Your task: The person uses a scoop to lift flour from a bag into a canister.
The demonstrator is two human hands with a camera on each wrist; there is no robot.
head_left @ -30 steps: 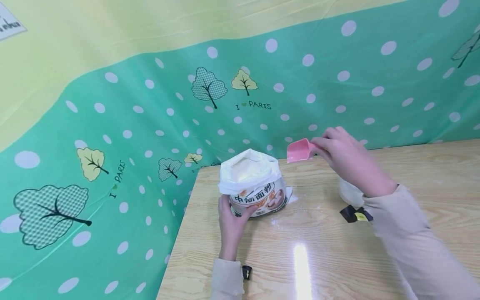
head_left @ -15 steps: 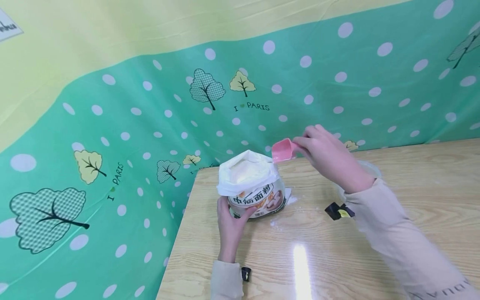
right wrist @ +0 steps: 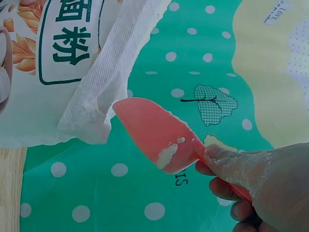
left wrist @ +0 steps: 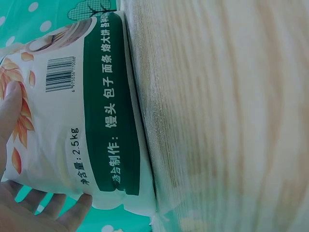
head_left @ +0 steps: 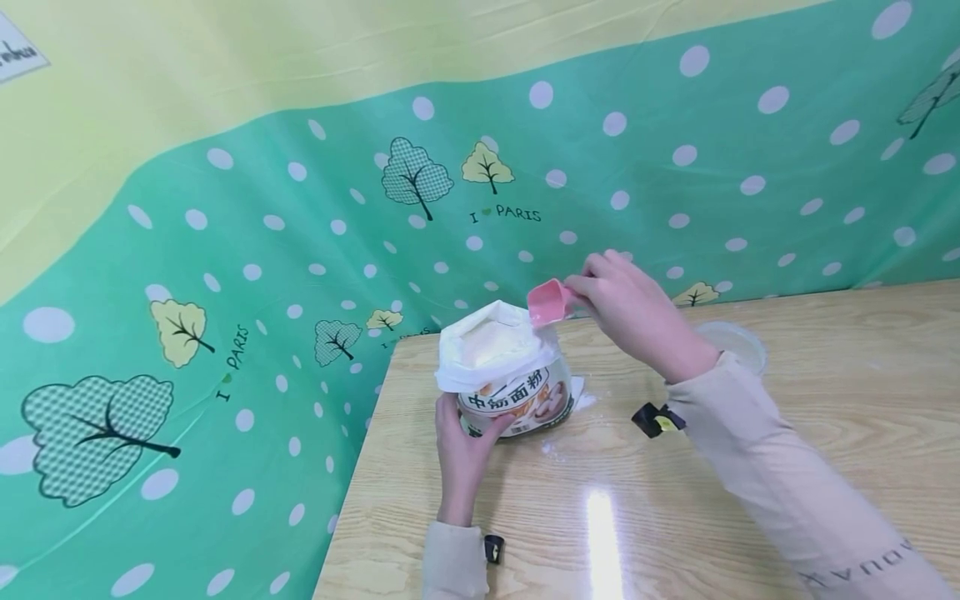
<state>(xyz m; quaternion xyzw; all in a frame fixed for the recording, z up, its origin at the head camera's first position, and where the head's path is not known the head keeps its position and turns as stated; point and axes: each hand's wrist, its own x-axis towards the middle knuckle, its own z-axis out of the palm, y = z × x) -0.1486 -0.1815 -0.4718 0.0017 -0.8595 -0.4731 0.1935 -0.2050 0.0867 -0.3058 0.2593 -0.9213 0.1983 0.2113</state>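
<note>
A white flour bag [head_left: 498, 379] with a rolled-down rim stands upright on the table, and pale flour shows in its mouth. My left hand [head_left: 460, 450] holds its lower left side, thumb across the printed front; in the left wrist view the fingers [left wrist: 53, 205] reach round the bag's edge. My right hand [head_left: 633, 308] grips a pink scoop [head_left: 548, 302] by its handle. The scoop overlaps the right side of the bag's rim in the head view. In the right wrist view a patch of flour clings to the scoop [right wrist: 159, 130], and the thumb is dusted white.
Behind my right forearm sits a clear round bowl [head_left: 738, 342], partly hidden by the sleeve. Spilled flour [head_left: 553, 452] dots the wooden table [head_left: 540, 517] near the bag. A green patterned cloth [head_left: 300, 200] hangs along the back and left edges.
My right hand has carried the scoop leftward, from well right of the bag to its rim. More of the bowl now shows. The left hand and bag have stayed put.
</note>
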